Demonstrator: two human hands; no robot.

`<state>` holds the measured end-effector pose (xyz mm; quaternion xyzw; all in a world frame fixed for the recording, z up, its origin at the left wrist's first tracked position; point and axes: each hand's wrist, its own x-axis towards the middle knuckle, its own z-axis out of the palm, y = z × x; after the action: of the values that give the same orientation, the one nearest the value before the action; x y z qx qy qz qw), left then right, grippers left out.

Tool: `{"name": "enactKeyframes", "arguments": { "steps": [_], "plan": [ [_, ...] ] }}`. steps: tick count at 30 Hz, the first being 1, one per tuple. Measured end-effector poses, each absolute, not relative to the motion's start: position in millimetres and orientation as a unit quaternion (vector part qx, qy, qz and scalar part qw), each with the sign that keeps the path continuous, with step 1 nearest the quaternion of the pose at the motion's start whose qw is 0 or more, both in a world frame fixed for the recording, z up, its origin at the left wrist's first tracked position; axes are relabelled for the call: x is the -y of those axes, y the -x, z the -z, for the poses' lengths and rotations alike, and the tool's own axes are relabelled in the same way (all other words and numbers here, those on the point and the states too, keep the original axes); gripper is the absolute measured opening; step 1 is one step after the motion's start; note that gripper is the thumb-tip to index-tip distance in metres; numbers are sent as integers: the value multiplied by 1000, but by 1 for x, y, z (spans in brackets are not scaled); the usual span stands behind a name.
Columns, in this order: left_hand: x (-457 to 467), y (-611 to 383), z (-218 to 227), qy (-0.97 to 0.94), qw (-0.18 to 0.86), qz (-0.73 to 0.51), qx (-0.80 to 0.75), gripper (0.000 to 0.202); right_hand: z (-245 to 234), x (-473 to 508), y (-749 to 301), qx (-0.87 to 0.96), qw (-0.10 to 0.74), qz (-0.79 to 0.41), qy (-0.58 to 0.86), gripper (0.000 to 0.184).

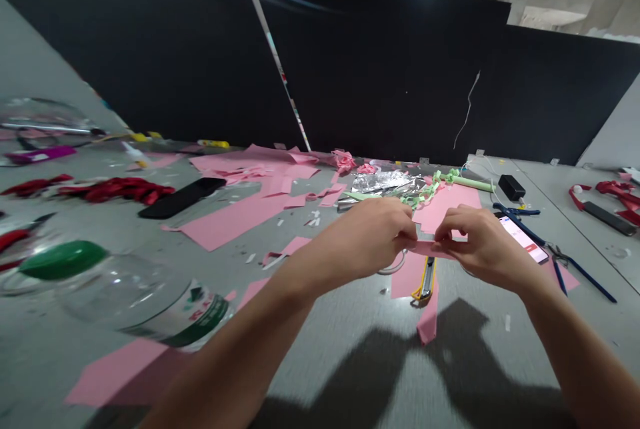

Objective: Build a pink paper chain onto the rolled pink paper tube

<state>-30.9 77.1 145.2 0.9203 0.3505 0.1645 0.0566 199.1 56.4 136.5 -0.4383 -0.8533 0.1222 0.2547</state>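
My left hand (pixel 367 235) and my right hand (pixel 480 245) meet above the grey table, both pinched on a narrow pink paper strip (pixel 427 249) that spans between their fingertips. One end of the strip hangs down toward the table (pixel 427 325). Under the hands lies a yellow utility knife (pixel 425 280) on a pink paper piece. A green and pink paper chain (pixel 425 192) lies just beyond the hands.
A clear plastic bottle with a green cap (pixel 125 295) lies on its side at the near left. Pink paper sheets (pixel 235 215), a black phone (pixel 183 197), crumpled foil (pixel 380 182), a lit phone (pixel 523 239), blue-handled pliers (pixel 575 265) and red ribbons (pixel 120 189) litter the table.
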Motion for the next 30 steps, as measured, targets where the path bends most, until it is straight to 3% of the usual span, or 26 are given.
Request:
{"name": "enactKeyframes", "arguments": {
  "steps": [5, 15, 24, 30],
  "plan": [
    [-78, 31, -147, -906, 108, -177, -369, 20, -134, -57, -198, 852, 257, -121, 440, 19],
    [-72, 30, -160, -862, 186, -173, -439, 26, -136, -55, -204, 884, 205, -114, 404, 17],
    [-75, 31, -154, -899, 115, -157, -392, 16, -134, -58, -198, 872, 239, -99, 416, 18],
    [-78, 27, -146, -927, 77, -171, -325, 30, -131, -59, -199, 874, 257, -94, 401, 19]
  ]
}}
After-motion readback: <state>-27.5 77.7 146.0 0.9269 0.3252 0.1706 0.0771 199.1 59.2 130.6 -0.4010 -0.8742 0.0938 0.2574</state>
